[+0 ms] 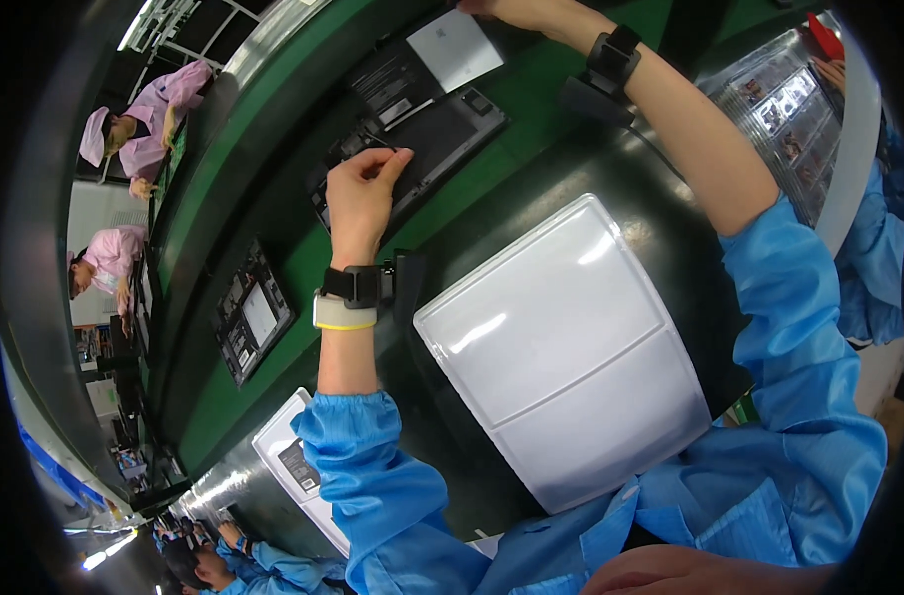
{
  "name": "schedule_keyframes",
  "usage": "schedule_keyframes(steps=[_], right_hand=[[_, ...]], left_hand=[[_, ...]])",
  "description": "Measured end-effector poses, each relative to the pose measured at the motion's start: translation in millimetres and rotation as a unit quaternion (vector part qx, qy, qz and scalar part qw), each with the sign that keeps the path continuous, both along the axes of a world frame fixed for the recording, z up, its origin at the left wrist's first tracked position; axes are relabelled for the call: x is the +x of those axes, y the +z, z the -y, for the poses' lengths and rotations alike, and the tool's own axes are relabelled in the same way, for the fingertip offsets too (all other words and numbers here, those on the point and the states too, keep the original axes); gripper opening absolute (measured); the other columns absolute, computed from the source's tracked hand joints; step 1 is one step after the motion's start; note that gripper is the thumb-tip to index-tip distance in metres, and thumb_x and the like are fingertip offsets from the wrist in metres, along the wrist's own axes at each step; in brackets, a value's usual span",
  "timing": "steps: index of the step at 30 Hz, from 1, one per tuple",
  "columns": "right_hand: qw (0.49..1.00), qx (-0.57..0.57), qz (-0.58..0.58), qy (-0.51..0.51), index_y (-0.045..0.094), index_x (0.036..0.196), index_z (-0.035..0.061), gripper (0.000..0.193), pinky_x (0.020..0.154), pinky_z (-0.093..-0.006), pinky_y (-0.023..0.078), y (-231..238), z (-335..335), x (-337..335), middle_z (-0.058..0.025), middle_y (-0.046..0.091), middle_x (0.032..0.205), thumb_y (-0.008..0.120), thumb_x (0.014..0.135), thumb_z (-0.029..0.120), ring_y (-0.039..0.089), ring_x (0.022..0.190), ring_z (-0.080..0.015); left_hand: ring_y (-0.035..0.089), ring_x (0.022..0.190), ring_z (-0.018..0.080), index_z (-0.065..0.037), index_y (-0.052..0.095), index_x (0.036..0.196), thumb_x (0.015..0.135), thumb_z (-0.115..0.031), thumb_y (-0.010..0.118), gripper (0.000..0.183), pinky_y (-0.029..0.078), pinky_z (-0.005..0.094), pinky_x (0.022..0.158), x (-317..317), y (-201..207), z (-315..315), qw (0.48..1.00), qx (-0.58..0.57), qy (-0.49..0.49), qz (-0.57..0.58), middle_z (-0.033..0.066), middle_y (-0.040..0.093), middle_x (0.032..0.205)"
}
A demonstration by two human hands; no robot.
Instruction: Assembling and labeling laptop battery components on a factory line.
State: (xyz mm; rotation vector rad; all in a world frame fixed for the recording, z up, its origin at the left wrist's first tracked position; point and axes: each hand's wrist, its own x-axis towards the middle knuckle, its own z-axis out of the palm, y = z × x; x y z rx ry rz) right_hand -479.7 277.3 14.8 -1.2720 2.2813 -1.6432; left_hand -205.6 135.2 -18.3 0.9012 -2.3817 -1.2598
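Note:
My left hand (361,196) is closed in a pinch, thumb against forefinger, over the near left part of an opened black device chassis (442,149). Anything between those fingertips is too small to make out. Beyond the chassis lies a flat panel (457,52), half black with printed labels and half shiny silver, tilted along the chassis's far edge. My right hand (531,12) reaches to the silver panel's far corner, fingers bent on it and partly cut off by the picture's upper rim. Both wrists wear black straps with small boxes.
A large white tray-like cover (571,347) lies on the dark bench before me. Another opened chassis (253,312) sits on the green belt (199,397) to the left, with a second white cover (288,446) nearby. Clear trays of parts (784,124) stand right. Several co-workers sit along the line.

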Motion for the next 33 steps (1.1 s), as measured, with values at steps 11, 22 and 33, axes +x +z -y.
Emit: schedule_keyframes(steps=[11,22,33], right_hand=[[0.991,-0.035,0.073,0.111,0.074,0.091,-0.0029,0.008,0.073,-0.0320,0.057,-18,22,3,-0.0131,0.077,0.089,0.073,0.083,-0.003,0.074,0.084,-0.0196],[0.988,0.058,-0.030,0.142,0.075,0.091,-0.0034,0.020,0.070,-0.0342,0.058,-37,32,60,-0.0174,0.076,0.084,0.080,0.080,0.013,0.074,0.075,-0.0252],[0.983,0.044,0.064,0.164,0.076,0.096,-0.0027,0.022,0.070,-0.0318,0.057,-45,40,70,-0.0152,0.077,0.088,0.081,0.082,0.014,0.073,0.077,-0.0201]], left_hand=[[0.046,0.060,0.0099,-0.005,0.081,0.092,0.084,-0.022,0.084,0.019,0.039,0.0282,0.056,11,23,-4,0.984,-0.174,-0.032,-0.023,0.0044,0.071,0.073],[0.057,0.128,0.0275,-0.004,0.048,0.151,0.069,-0.022,0.095,0.097,0.045,0.0404,0.107,80,29,40,0.931,-0.344,-0.112,0.050,0.0159,0.060,0.137],[0.058,0.126,0.0272,-0.011,0.038,0.158,0.060,-0.017,0.098,0.115,0.046,0.0386,0.105,92,13,61,0.958,-0.223,-0.125,0.126,0.0155,0.060,0.136]])
